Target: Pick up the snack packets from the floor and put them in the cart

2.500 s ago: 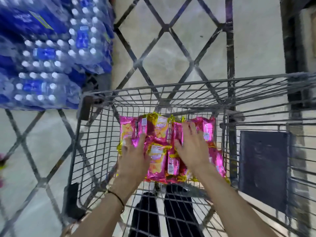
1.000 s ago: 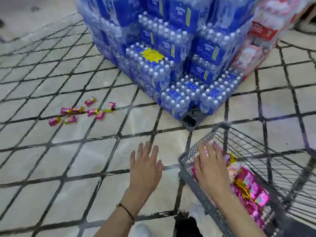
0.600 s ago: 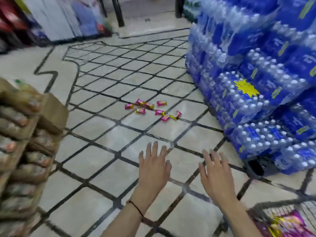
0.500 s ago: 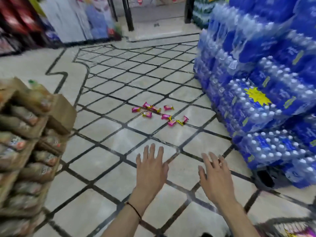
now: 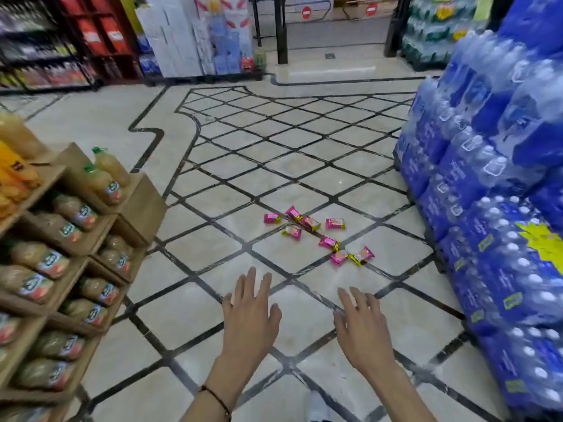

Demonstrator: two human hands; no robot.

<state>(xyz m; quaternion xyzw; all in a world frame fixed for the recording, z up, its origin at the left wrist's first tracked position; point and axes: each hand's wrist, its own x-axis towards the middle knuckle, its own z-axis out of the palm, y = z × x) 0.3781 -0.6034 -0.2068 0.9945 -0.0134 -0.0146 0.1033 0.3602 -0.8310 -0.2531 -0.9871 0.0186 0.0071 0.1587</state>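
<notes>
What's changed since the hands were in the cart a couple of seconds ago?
Both hands left the packets in the cart and came out empty; the view turned from the cart, now out of frame. Left hand and right hand reach open toward the floor packets, which lie unmoved.

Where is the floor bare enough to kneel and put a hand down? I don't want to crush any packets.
Bare tiles lie between both open hands, left hand and right hand, and the snack packets, and left toward the juice shelf. It is crowded at the cluster itself, and tight beside the water-bottle stack.
</notes>
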